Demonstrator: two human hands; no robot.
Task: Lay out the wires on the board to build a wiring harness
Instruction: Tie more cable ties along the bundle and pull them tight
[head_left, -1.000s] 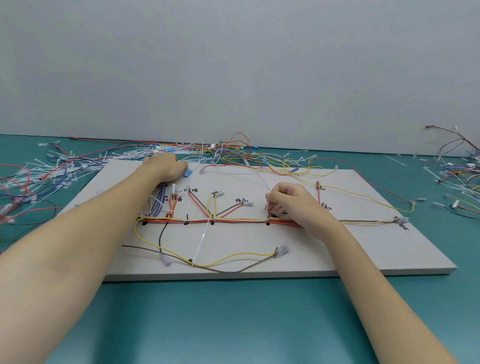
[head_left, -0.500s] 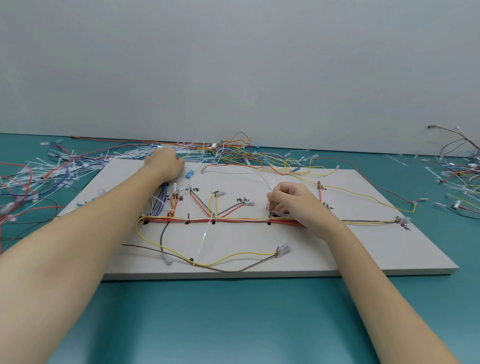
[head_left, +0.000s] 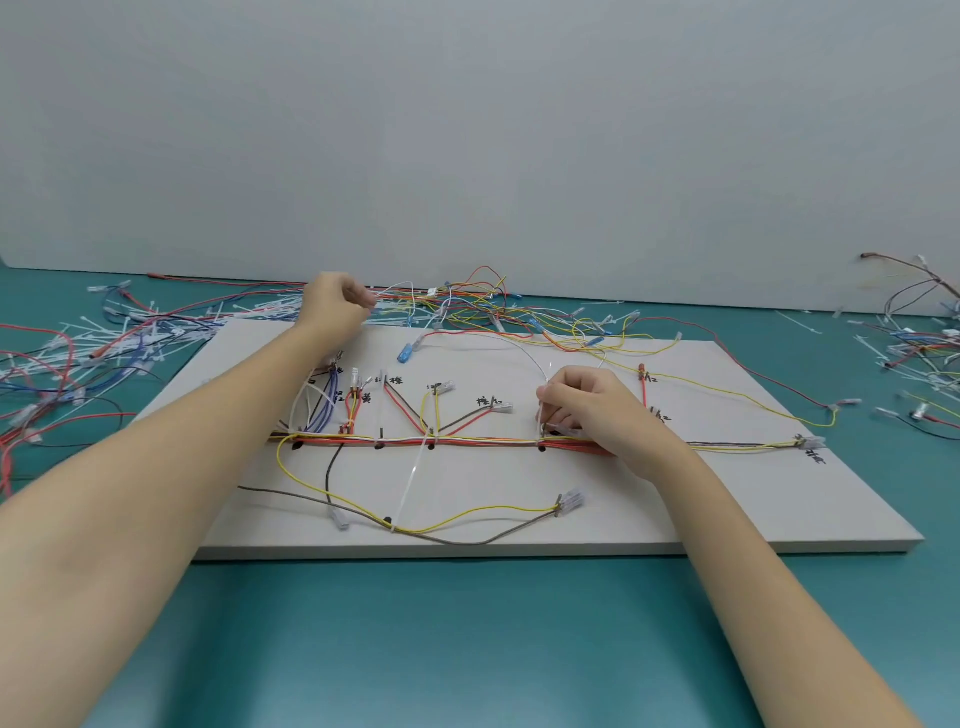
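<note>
A white board (head_left: 675, 499) lies on the teal table with a bundle of red, yellow and white wires (head_left: 467, 442) laid across its middle. Short branches with white connectors fan up from the bundle. My right hand (head_left: 587, 410) rests on the bundle right of centre and pinches a thin white wire (head_left: 524, 353) that arcs up and left over the board. My left hand (head_left: 335, 306) is raised past the board's far edge, fingers curled at the loose wires there; what it grips I cannot tell. A yellow wire and a brown wire (head_left: 467, 540) loop across the board's near part.
Loose wires and white cable ties (head_left: 104, 343) are heaped left of the board. More tangled wires (head_left: 467, 304) lie behind it along the grey wall, and another heap (head_left: 919, 353) sits at the right. A blue connector (head_left: 405, 355) lies on the board's far part.
My left hand has lifted from the board's far left and moved back and up to the wire pile behind it. My right hand has stayed on the bundle.
</note>
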